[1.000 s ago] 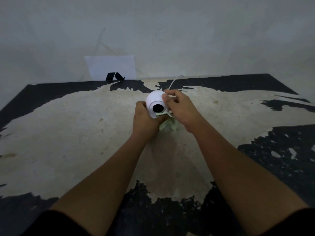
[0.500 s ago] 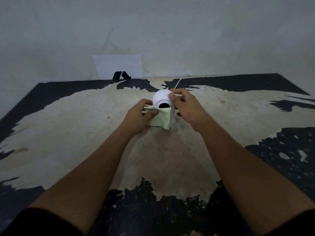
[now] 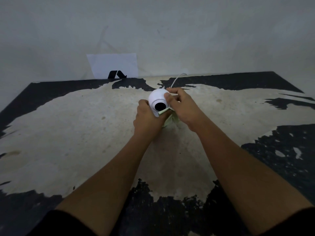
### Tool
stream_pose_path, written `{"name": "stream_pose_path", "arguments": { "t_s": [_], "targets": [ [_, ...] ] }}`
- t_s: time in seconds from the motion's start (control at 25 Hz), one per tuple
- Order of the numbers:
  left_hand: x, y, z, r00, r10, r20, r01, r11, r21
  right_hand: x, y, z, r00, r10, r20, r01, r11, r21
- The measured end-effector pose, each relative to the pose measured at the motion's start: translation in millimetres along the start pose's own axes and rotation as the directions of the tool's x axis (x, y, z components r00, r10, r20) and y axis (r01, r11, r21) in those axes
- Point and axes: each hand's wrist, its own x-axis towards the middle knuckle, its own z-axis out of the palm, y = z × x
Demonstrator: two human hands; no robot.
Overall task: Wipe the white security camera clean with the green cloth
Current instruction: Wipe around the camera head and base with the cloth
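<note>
White security camera (image 3: 157,101) held just above the table (image 3: 68,133), lens toward me. My left hand (image 3: 147,119) grip is closed under its body; my right hand (image 3: 183,107) pinches dome and green cloth (image 3: 170,119). Judged: smooth, light, slippery shell; cloth limp. Hold base, not lens.

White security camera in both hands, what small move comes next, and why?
Probably draw the pale green cloth up over the round white security camera: it sits bunched below the dark lens, between left hand and right hand, leaving the dome uncovered.
</note>
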Motion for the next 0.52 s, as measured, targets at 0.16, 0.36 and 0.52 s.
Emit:
{"name": "stream_pose_path", "arguments": {
  "t_s": [0.16,0.36,0.52],
  "targets": [
    [0,-1,1,1.000,0.005,0.000,-0.005,1.000,0.006,0,1,0,1.000,0.000,-0.002,0.000,1.000,-0.006],
    [-4,-18,-18,0.994,0.057,0.097,-0.066,0.993,0.093,-1,3,2,0.999,-0.026,-0.026,0.026,1.000,0.014],
    [-15,-21,-31,0.988,0.048,0.148,-0.067,0.990,0.123,-1,5,0,1.000,-0.019,-0.014,0.020,1.000,0.025]
  ]
}}
